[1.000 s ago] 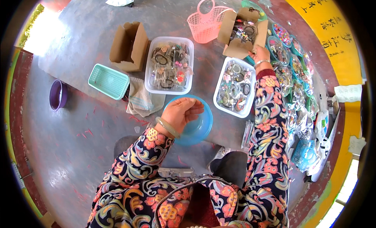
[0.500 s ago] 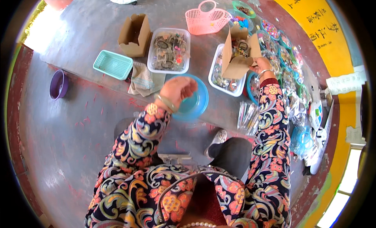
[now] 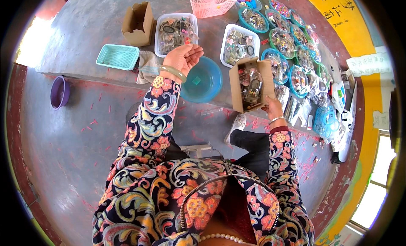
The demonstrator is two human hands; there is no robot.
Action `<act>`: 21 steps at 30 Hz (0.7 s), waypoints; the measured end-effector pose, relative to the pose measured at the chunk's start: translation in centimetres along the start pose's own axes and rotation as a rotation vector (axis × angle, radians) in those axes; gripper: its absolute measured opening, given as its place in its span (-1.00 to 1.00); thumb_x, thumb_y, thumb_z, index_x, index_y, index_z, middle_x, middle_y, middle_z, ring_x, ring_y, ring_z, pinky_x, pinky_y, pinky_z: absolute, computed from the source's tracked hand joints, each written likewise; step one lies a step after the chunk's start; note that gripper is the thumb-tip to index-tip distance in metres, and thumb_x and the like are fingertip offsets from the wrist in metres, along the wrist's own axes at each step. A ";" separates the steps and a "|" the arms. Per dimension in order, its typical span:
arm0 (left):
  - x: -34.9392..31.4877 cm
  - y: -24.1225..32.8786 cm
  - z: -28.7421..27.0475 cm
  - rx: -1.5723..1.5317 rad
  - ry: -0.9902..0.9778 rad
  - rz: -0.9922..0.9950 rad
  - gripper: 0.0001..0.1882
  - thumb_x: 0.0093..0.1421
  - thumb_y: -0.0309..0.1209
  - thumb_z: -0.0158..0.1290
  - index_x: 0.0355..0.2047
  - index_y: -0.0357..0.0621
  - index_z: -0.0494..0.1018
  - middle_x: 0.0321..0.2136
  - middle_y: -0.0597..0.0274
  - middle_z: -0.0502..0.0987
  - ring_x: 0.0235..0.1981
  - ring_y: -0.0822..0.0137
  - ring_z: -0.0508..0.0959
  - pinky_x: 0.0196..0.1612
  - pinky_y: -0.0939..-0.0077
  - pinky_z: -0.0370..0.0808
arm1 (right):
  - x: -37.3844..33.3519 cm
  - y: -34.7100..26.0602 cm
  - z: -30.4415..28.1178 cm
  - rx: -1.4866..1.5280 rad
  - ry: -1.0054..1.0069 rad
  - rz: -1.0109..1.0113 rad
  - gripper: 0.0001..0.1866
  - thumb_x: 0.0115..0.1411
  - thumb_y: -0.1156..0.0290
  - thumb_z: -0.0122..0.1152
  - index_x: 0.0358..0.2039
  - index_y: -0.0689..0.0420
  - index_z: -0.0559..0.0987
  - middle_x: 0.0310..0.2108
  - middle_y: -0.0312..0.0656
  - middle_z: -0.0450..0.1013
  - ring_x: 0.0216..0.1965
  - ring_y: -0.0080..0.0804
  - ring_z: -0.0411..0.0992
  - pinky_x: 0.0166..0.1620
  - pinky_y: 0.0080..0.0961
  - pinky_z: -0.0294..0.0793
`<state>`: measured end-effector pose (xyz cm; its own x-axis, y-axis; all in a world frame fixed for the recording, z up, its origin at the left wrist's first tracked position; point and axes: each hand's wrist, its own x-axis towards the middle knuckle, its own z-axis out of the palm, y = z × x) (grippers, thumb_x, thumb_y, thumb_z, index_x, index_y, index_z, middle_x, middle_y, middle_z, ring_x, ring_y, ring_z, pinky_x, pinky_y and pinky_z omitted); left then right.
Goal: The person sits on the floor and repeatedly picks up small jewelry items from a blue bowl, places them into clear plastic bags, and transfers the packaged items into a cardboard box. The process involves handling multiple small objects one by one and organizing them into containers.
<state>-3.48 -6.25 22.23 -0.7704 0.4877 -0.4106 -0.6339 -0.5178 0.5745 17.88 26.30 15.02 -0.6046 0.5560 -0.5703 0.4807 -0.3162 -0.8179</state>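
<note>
My right hand (image 3: 273, 109) grips the near right corner of an open cardboard box (image 3: 268, 79). Small bagged trinkets (image 3: 250, 87) lie inside it; some look like bracelets or hair ties. My left hand (image 3: 182, 60) is empty, fingers loosely bent and thumb apart, above the far rim of a blue basin (image 3: 202, 87). Just past that hand stands a white tray (image 3: 158, 24) full of bagged trinkets. Beyond the box is another white tray (image 3: 225, 56) with bagged rings and bands.
A second cardboard box (image 3: 144, 32), a mint green basket (image 3: 117, 58) and a cloth (image 3: 147, 66) are at the left. A purple bucket (image 3: 59, 94) stands lower left. The pink basket (image 3: 211, 7) is at the back, with several round baskets of packets (image 3: 282, 41) on the right.
My right hand has drawn the cardboard box toward me, off the right white tray, whose contents now show. My left hand has shifted away from over the basin's middle toward the left tray.
</note>
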 end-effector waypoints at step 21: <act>-0.7 2.2 -0.9 -0.101 0.056 0.108 -0.79 0.08 -0.45 -0.01 -0.31 -0.36 0.36 -0.31 0.02 0.46 -0.24 0.22 0.47 -0.31 0.58 0.44 | 2.4 2.5 -3.2 -0.273 0.034 0.136 -0.74 -0.02 0.26 0.08 -0.31 0.09 0.43 -0.38 -0.24 0.39 -0.37 -0.31 0.38 -0.35 -0.40 0.36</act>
<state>-4.42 -8.34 23.18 -0.8354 0.3868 -0.3906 -0.5484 -0.6346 0.5445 19.70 29.31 11.88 -0.5035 0.5500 -0.6663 0.7115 -0.1735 -0.6809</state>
